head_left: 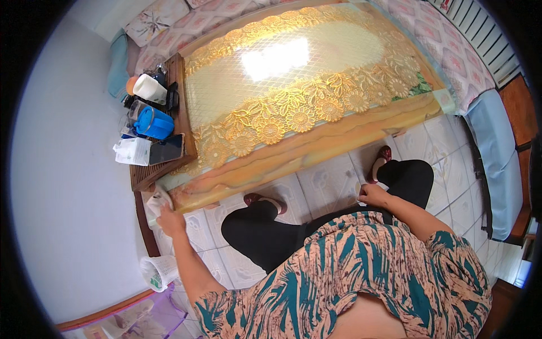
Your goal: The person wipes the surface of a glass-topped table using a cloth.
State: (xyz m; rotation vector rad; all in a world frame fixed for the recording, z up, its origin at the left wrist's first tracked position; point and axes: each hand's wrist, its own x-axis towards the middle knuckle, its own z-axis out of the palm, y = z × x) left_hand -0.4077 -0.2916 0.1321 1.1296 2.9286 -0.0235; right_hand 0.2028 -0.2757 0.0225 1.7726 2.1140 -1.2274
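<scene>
At the table's near left corner, my left hand (171, 220) reaches down with its fingers closed on a white rounded thing (158, 201), which looks like a roll; its exact kind is unclear. This thing is low beside the corner, below the wooden tray. My right hand (373, 195) is by my right thigh, over the tiled floor, with its fingers curled. Whatever those fingers hold, if anything, is hidden.
A low table (316, 150) with a gold lace cover stands ahead. On its left end, a slatted wooden tray (164, 168) carries a blue mug (153, 122), white paper cups (150, 88), a dark phone (166, 149) and a tissue pack (132, 151). A white bin (159, 272) stands at lower left.
</scene>
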